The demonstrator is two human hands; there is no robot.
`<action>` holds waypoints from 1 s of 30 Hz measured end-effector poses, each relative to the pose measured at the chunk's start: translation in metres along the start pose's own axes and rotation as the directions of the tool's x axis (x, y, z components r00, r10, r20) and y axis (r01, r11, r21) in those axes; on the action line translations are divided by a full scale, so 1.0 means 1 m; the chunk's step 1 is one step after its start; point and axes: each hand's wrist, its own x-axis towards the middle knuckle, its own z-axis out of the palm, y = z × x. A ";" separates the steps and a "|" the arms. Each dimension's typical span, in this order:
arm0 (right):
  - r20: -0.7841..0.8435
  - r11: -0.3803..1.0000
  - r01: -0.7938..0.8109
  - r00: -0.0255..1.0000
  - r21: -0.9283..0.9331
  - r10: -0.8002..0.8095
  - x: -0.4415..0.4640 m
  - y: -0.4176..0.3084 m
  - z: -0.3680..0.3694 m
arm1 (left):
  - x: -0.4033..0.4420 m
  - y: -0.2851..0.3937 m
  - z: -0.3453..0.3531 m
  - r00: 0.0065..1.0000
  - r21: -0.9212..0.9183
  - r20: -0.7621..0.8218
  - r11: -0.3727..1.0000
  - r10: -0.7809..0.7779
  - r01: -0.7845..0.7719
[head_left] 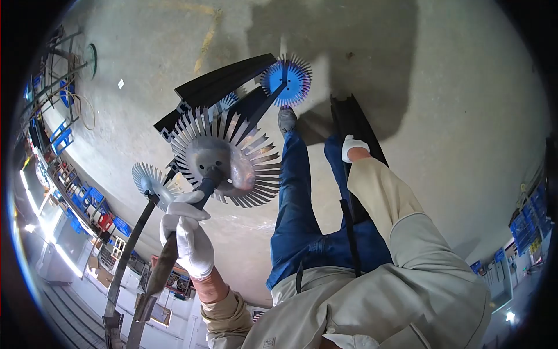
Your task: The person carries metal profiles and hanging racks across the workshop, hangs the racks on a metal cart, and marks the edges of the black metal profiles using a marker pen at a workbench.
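Where the gloved left hand (pixel 192 241) was wrapped around a dark bar (pixel 160 276), a loosened grip could have let the large toothed disc (pixel 229 157) at its far end swing. That disc stood just right of the hand, its teeth near the trousers (pixel 295 198), so a swing might have snagged the cloth. Farther right, the blue disc (pixel 295 84) sat close to the shoe (pixel 286 121), where a step forward risked a catch. The gloved right hand (pixel 354 147) was against a black channel (pixel 361 125); whether its fingers gripped could not be told, and a loose hold might have let it topple.
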 end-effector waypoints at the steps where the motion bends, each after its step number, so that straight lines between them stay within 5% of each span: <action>1: 0.020 1.000 0.010 1.000 -0.029 -0.009 -0.006 0.001 -0.004 | -0.001 0.000 0.000 1.000 -0.006 0.003 1.000 -0.005 0.005; 15: 0.086 0.999 -0.041 0.995 -0.006 0.042 -0.005 -0.014 0.010 | -0.001 0.003 0.005 1.000 -0.005 -0.024 1.000 0.008 -0.008; 23: -0.014 0.977 -0.164 0.986 0.136 0.168 0.007 -0.027 0.033 | 0.000 0.005 0.007 1.000 0.035 0.017 0.999 0.000 0.000; 27: -0.007 0.995 -0.102 0.995 -0.013 0.102 -0.021 -0.031 0.012 | 0.002 0.002 0.012 1.000 0.018 0.010 1.000 0.012 -0.012; 30: -0.035 0.982 0.032 0.999 0.188 -0.025 -0.045 -0.027 -0.003 | 0.002 0.002 0.011 1.000 0.038 0.024 0.999 0.004 -0.005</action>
